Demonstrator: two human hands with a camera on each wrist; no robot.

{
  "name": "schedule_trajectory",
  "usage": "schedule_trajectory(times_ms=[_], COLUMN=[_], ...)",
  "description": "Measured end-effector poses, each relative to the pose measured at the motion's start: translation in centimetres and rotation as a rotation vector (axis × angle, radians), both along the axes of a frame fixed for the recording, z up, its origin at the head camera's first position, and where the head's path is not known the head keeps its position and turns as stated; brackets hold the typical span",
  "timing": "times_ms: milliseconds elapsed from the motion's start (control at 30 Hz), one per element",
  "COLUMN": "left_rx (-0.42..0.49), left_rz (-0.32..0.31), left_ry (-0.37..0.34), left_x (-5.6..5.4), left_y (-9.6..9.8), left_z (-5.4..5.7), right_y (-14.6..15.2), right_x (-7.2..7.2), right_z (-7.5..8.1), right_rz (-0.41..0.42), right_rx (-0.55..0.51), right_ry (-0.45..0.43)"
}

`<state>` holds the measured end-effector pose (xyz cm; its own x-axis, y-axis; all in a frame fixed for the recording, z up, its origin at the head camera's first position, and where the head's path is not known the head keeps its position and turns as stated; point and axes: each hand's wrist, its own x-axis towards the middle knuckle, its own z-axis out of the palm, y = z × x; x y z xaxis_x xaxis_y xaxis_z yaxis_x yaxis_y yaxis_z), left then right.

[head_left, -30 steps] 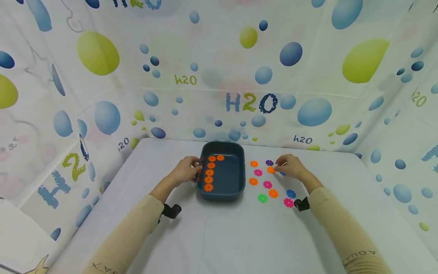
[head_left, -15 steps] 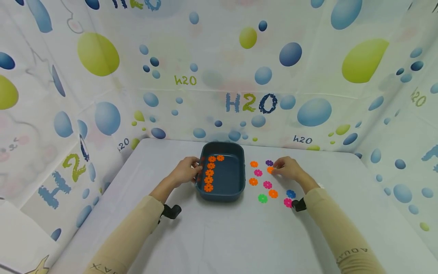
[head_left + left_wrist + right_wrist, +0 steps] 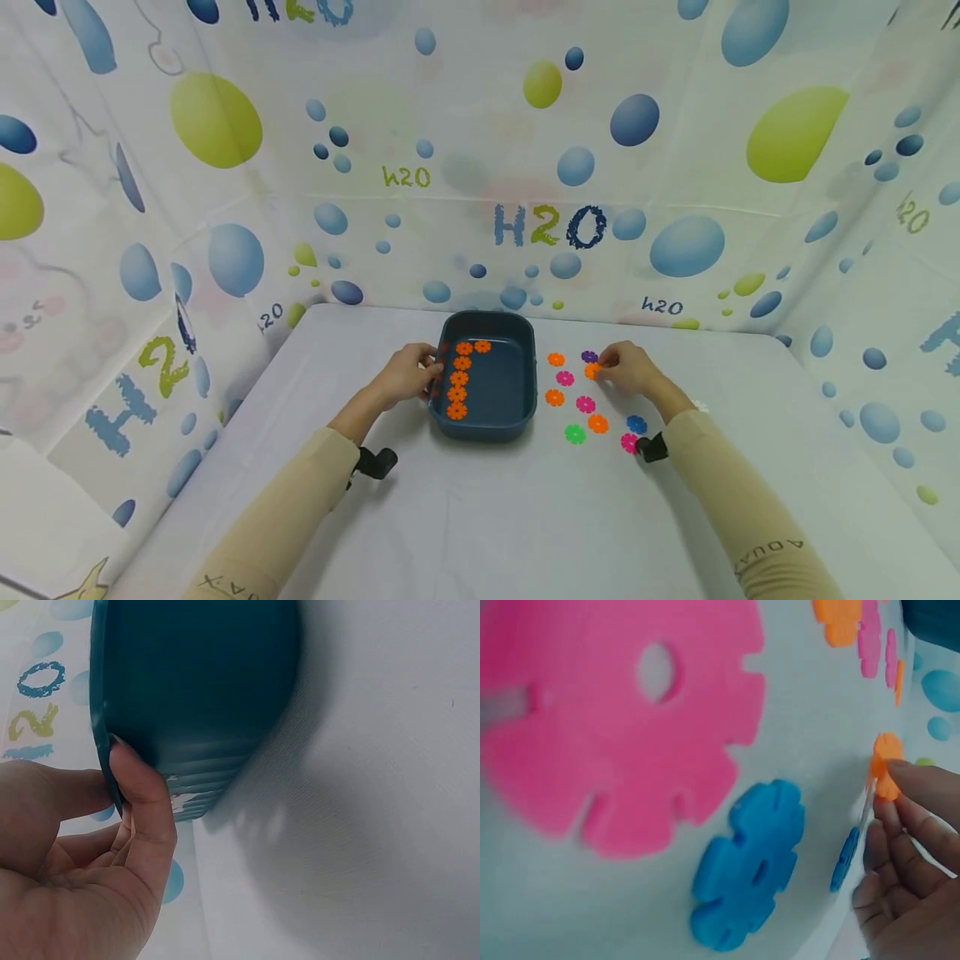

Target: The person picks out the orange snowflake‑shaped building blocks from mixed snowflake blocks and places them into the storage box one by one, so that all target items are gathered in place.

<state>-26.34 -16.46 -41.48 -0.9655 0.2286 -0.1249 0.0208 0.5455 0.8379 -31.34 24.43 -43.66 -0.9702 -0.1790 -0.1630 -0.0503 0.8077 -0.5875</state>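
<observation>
My left hand (image 3: 403, 373) grips the left rim of a dark blue-green plastic bin (image 3: 487, 433), thumb on one side of the wall and fingers on the other, as the left wrist view shows. Inside the bin, several orange flower-shaped discs (image 3: 459, 378) lie along its left side, one of them at the far end. To the right of the bin, my right hand (image 3: 630, 368) pinches an orange flower disc (image 3: 887, 754) between thumb and fingertips. That disc stands tilted on edge in the right wrist view, close over the tabletop. A purple disc (image 3: 590, 357) lies just behind it.
Around my right hand are loose flower discs: pink (image 3: 585, 404), orange (image 3: 597, 424), green (image 3: 575, 434) and blue (image 3: 636, 424). A white disc (image 3: 701, 407) shows beside the right sleeve. A patterned curtain (image 3: 480, 167) closes off the back and sides of the white table (image 3: 480, 517).
My right hand has shifted slightly left and now has its fingertips on the orange disc. The white disc has come into sight beside the sleeve. My left hand stays on the bin.
</observation>
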Motion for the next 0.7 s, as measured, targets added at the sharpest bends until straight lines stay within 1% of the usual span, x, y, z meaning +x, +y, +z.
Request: schedule_trajectory(times_ms=[167, 267, 367, 500, 700], left_rx=[-0.002, -0.004, -0.004, -0.004, 0.005], left_rz=[-0.007, -0.003, 0.003, 0.005, -0.006], left_ry=[0.007, 0.005, -0.004, -0.005, 0.005], left_x=[0.2, 0.2, 0.3, 0.3, 0.2], left_y=[0.1, 0.1, 0.1, 0.1, 0.1], left_z=[0.2, 0.4, 0.5, 0.4, 0.3], right_y=[0.1, 0.0, -0.2, -0.5, -1.6], right_x=[0.4, 0.8, 1.2, 1.6, 2.5], right_z=[0.4, 0.9, 1.4, 1.9, 3.0], right_rz=[0.019, 0.022, 0.02, 0.027, 0.07], right_rx=[-0.004, -0.016, -0.034, -0.077, -0.158], right_ry=[0.049, 0.058, 0.059, 0.061, 0.078])
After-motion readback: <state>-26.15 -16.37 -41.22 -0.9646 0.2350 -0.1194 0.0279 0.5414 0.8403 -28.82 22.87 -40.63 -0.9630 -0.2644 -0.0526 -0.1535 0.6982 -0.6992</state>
